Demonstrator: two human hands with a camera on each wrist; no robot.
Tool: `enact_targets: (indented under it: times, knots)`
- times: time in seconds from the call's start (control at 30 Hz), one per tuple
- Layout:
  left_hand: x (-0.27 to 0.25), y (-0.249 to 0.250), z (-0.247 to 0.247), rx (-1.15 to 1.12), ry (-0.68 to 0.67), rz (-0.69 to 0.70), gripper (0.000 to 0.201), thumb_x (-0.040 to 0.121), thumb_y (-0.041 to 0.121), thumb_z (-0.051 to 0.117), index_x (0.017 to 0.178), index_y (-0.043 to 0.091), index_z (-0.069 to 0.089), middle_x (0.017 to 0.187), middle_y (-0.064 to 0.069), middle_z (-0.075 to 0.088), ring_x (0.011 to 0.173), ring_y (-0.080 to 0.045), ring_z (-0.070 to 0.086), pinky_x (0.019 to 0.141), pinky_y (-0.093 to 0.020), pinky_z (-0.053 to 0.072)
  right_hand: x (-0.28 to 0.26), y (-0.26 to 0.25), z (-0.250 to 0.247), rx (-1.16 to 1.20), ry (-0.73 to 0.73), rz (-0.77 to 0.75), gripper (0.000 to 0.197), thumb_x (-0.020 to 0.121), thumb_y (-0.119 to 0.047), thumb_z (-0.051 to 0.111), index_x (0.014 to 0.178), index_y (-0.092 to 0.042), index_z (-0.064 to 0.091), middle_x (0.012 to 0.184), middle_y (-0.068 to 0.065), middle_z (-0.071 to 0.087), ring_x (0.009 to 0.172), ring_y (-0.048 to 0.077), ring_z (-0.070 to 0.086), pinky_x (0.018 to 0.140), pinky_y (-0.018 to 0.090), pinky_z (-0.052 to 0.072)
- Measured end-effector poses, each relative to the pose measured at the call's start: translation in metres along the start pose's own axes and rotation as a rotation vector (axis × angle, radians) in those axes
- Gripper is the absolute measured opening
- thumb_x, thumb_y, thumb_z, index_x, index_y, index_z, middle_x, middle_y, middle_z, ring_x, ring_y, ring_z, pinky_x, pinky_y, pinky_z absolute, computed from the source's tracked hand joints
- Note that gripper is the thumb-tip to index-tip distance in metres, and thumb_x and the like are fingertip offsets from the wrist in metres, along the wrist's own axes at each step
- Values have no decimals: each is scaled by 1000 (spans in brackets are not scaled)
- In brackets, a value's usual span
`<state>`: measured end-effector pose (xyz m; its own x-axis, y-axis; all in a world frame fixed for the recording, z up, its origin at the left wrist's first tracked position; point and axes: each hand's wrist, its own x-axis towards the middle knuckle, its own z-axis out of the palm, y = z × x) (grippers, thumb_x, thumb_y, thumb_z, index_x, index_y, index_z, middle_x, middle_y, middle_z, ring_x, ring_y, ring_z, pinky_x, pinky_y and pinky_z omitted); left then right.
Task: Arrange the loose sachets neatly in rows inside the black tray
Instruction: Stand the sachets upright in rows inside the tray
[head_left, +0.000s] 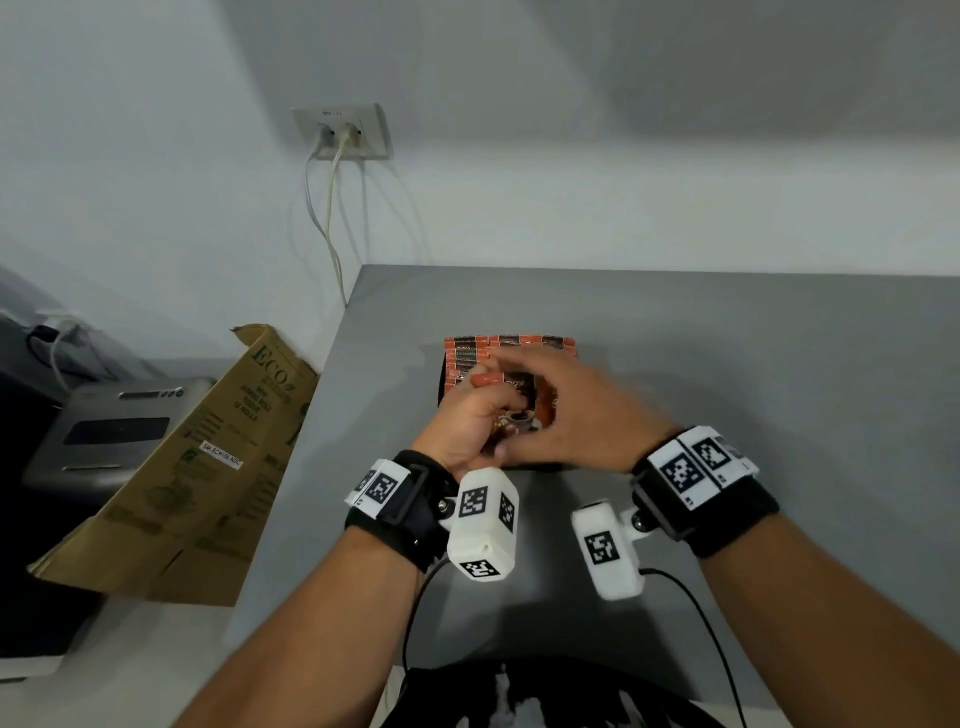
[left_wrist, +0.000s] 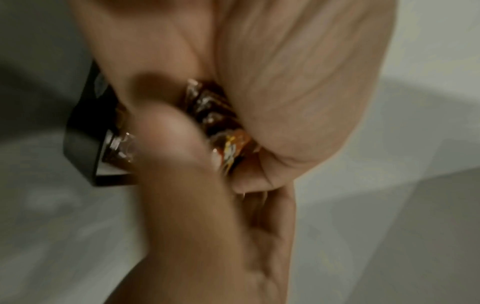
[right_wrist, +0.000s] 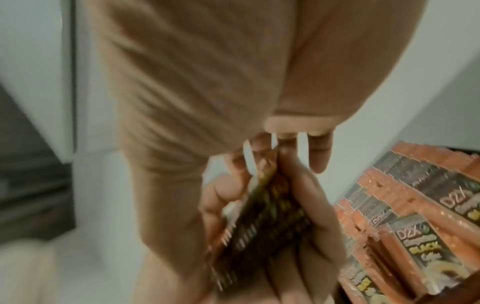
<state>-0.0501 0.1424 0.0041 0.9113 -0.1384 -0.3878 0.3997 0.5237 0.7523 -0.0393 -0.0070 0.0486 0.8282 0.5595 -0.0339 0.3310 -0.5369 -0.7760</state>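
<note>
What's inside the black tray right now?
Sachets stand in rows along the black tray's far side. Both hands, left and right, cover the near part, so that stays unseen.

Left hand (head_left: 470, 421): fingers curled round a bunch of sachets (head_left: 524, 410), above the tray's near part.
Right hand (head_left: 582, 410): fingers spread over the same bunch, touching it.
Black tray (head_left: 442, 379): on the grey table (head_left: 727, 364), mostly hidden by both hands.
Row of sachets (head_left: 511, 344): orange and black, along the tray's far side.
Cardboard box (head_left: 208, 467): flattened, leaning left of the table.
</note>
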Motion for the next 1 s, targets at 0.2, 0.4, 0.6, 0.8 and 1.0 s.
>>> enact_targets:
  times: [0.2, 0.4, 0.6, 0.8, 1.0]
  knots:
    - [4, 3, -7, 134, 4, 112, 57, 63, -9, 73, 116, 10, 61, 93, -20, 69, 76, -31, 66, 77, -43, 54, 12, 27, -14, 153, 184, 115, 23, 85, -15, 74, 106, -24, 75, 92, -3, 74, 86, 17, 70, 89, 42, 57]
    - [10, 12, -25, 98, 252, 133, 40, 82, 1, 66, 120, 4, 56, 80, -15, 66, 66, -26, 60, 69, -41, 49, 17, 55, -29, 0, 383, 216, 16, 83, -11, 73, 81, -27, 70, 79, -7, 73, 76, 12, 68, 73, 25, 54]
    - [10, 14, -45, 68, 354, 117, 39, 89, -1, 60, 127, -3, 54, 74, -11, 66, 64, -23, 63, 65, -36, 53, 21, 83, -11, -264, 137, 321, 18, 90, -7, 64, 100, -19, 72, 98, 1, 72, 86, 15, 65, 76, 22, 47]
    - [7, 13, -45, 49, 358, 61, 42, 84, -12, 44, 122, 0, 56, 77, -18, 68, 61, -25, 66, 55, -34, 57, 24, 88, 3, -342, 52, 329, 26, 90, -4, 59, 109, -16, 73, 110, 5, 72, 96, 21, 66, 87, 29, 53]
    - [7, 8, -42, 150, 349, 54, 46, 75, -13, 48, 118, -1, 61, 98, -25, 67, 74, -32, 67, 64, -39, 55, 22, 97, 15, -351, 113, 343, 28, 90, -7, 62, 115, -16, 72, 118, 7, 67, 103, 23, 62, 87, 26, 45]
